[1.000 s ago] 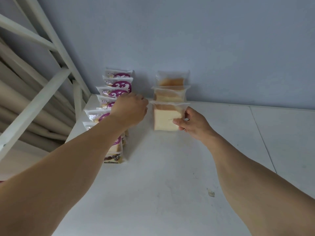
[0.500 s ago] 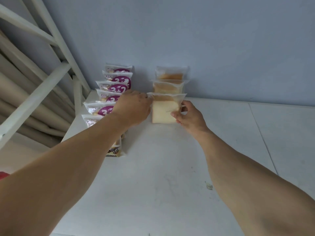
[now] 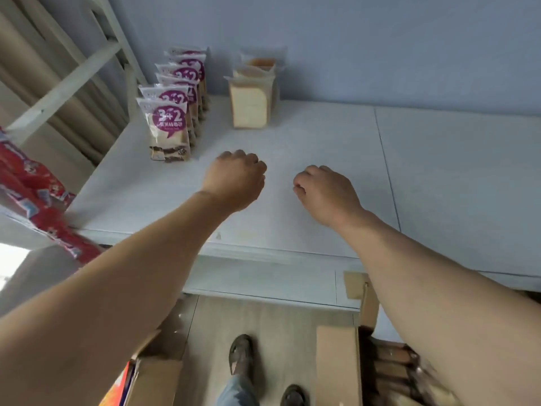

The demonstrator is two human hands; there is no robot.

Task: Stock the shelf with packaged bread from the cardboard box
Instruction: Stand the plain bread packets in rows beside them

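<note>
Nearest, a cardboard box stands on the floor. Above the white tabletop, the left hand and right hand hover side by side, fingers curled in, gripping nothing. Farther back, apart from both hands, the plain bread packets stand upright in a row, beside the purple-labelled packets.

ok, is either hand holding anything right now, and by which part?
Nothing held: left hand and right hand are both curled and empty above the shelf, apart from the bread packs.
</note>
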